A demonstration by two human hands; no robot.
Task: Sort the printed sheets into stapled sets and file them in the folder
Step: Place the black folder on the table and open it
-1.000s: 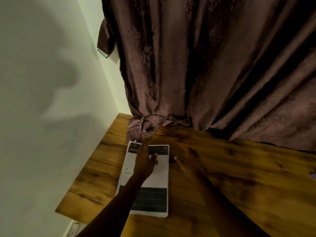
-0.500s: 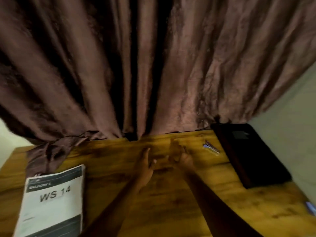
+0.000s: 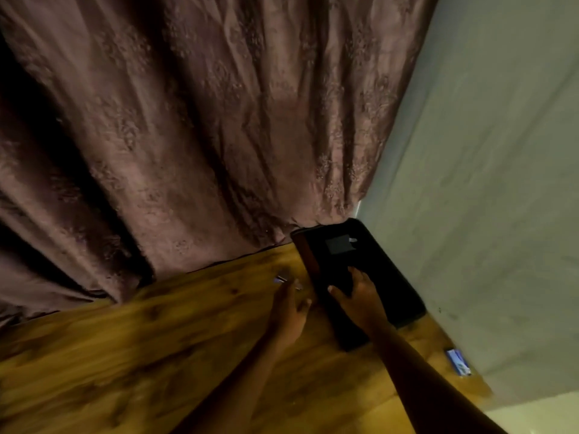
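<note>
At the far right corner of the worktop (image 3: 131, 355), where the curtain (image 3: 188, 136) meets the wall (image 3: 501, 151), lies the black folder (image 3: 388, 277), shut and flat, its long side running along the wall. The right hand (image 3: 360, 292) rests on the folder's cover with its fingers spread and fairly straight, the thumb reaching toward the near-left edge; its grip looks released, pressing or touching rather than clasping, though the dim light makes the fingertips hard to read. The left hand (image 3: 289, 311) is just beside the folder's left edge, low over the wood, fingers loosely extended and holding nothing that I can make out. Just beyond its fingertips lies a small metallic object (image 3: 283, 279), too blurred to name with certainty; it may be the stapler or a clip. Near the right edge, against the wall, sits a small blue-and-white item (image 3: 458, 362). No printed sheets are in view.

By my reading, the step in hand is fetching the folder, ahead of filing. The next move calls for getting fingers under an edge of the cover, or sliding the folder away from the wall toward the near side, so it can be opened with room for the sheets.
</note>
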